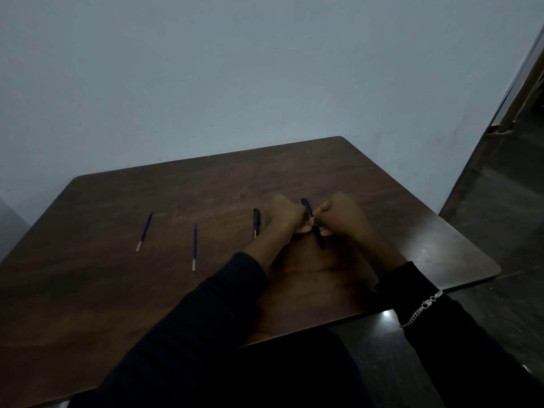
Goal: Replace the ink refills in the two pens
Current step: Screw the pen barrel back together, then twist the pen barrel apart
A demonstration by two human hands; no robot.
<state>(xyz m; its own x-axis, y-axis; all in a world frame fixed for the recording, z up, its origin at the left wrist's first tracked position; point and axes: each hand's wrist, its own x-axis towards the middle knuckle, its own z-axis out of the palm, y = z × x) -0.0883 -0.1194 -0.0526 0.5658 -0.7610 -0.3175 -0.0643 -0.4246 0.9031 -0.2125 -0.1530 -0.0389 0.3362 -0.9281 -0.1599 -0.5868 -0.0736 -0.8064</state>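
- Two purple refills lie apart on the left of the dark wooden surface [117, 290]: far one [144, 231], nearer one [194, 246].
- A second black pen [256, 222] lies just left of the hands.
- Left hand [285, 214] and right hand [341, 217], grips closed, together hold a black pen [319, 238] above the surface.

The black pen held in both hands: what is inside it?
Cannot be seen: the black pen is closed and opaque, its middle covered by the left hand and right hand.
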